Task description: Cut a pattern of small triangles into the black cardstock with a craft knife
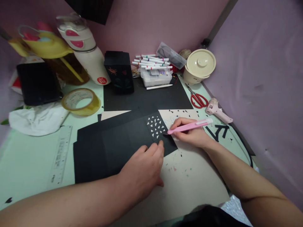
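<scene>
A folded sheet of black card (106, 151) lies on the desk, with a patch of small triangular cut-outs (156, 126) near its right end. Pale colour shows through these holes. My left hand (144, 167) presses on the card's near edge just below the cut-outs, its fingers bent and close together and its thumb beyond the edge. In my right hand (189, 134) is a pink craft knife (189, 126), held like a pen. The knife's tip is down at the card, just right of the cut-outs.
Tape roll (81, 101), clear ruler (61, 156), white bottle (87, 53) and black box (119, 72) stand or lie leftward. Behind are markers (153, 61) and a lidded pot (200, 64). Red-handled scissors (199, 100), a glue gun (217, 110) and black scraps (221, 130) lie right.
</scene>
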